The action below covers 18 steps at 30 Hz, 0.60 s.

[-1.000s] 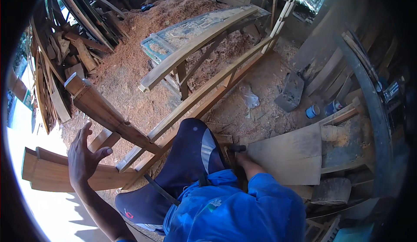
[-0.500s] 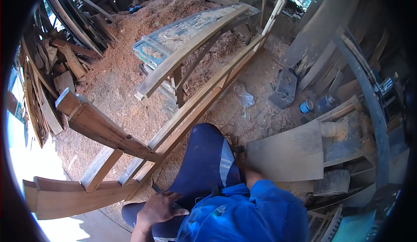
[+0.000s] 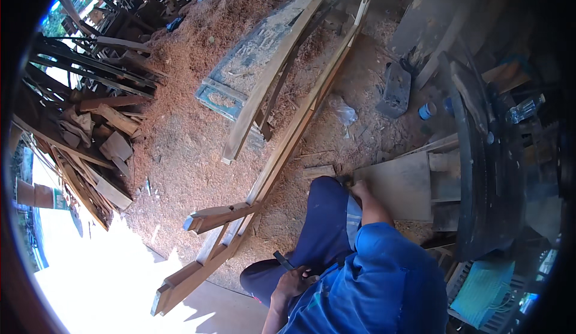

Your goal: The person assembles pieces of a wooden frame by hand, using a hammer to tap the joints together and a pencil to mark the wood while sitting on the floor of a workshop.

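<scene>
the dark bar [image 3: 282, 260] is just right of the near end of the long wooden frame [image 3: 305, 115], angled above the person's lap. the left hand [image 3: 292, 284] is at its lower end, with the fingers curled narrow around it. the right hand [image 3: 360, 189] is farther right of the frame, beside the pale board [image 3: 397, 181] and against a small dark block [image 3: 345, 180]; whether its fingers close on that block, i cannot tell.

right of the frame's middle, a clear plastic bag [image 3: 344, 113] lies crumpled on the floor, its contents unclear. beyond the bag on that side is a dark box [image 3: 393, 91], its inside not readable, and then a blue-and-white can [image 3: 427, 111], also too small to see into. far right of the frame, a clear bottle [image 3: 525, 110] lies tilted; i cannot tell what it holds. well right of the frame's near end is a slatted crate [image 3: 459, 275] with a green cloth [image 3: 482, 292] over it.

left of the frame, the workbench [image 3: 246, 73] has a blue-edged tray [image 3: 207, 96] at its near end, with sawdust [image 3: 221, 99] in it.
</scene>
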Available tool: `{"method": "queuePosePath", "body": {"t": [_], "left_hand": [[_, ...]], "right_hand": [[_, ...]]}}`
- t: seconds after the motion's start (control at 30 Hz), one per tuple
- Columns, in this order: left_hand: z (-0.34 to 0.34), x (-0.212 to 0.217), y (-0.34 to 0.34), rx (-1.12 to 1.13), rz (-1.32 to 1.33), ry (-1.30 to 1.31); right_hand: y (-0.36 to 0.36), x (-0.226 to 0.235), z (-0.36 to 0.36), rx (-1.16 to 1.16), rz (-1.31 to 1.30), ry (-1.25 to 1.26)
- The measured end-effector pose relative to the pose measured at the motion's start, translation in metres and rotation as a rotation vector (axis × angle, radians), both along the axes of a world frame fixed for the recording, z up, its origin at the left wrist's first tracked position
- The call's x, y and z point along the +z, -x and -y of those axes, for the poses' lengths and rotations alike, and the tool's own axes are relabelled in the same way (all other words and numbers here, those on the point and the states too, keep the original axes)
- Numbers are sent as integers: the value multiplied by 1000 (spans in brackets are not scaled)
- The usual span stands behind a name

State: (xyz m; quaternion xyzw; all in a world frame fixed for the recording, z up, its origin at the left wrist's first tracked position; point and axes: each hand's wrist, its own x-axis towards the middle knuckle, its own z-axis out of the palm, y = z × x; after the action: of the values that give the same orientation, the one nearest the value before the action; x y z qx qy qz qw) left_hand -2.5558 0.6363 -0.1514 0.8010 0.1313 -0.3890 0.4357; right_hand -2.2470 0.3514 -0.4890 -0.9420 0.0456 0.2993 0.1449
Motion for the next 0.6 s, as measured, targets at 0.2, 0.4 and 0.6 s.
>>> {"method": "queuePosePath", "body": {"t": [0.2,0.4,0.6], "left_hand": [[9,3,20,404,141,-18],[11,-26,-5,311,248,-259],[4,-60,39,49,284,-265]], "right_hand": [[-15,41,-36,-44,-261,-93],[27,-34,-20,306,-444,68],[51,-140,-12,137,-309,176]]}}
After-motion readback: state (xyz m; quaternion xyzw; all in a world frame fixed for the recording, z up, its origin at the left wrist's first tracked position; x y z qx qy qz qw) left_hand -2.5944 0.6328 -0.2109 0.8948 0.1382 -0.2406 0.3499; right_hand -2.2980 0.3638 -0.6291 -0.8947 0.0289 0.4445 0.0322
